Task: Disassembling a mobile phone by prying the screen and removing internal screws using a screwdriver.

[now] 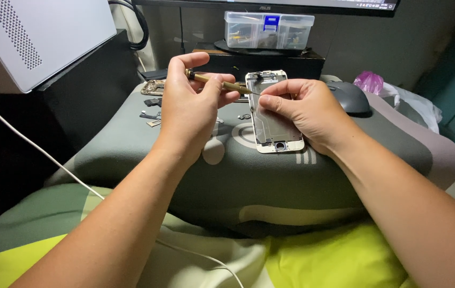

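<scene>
Small loose parts lie at the far left of the grey cushion. Right of them the left hand has its grip pinching a slim brass screwdriver, stiff and light, best held along its handle as here. Its tip meets the opened phone panel, which lies flat in the middle of the cushion: thin, light, probably fragile, safest taken by its long edges. The right hand rests on the panel, its grip pressed together at the tip; whether it holds something there I cannot tell. A dark mouse sits far right
</scene>
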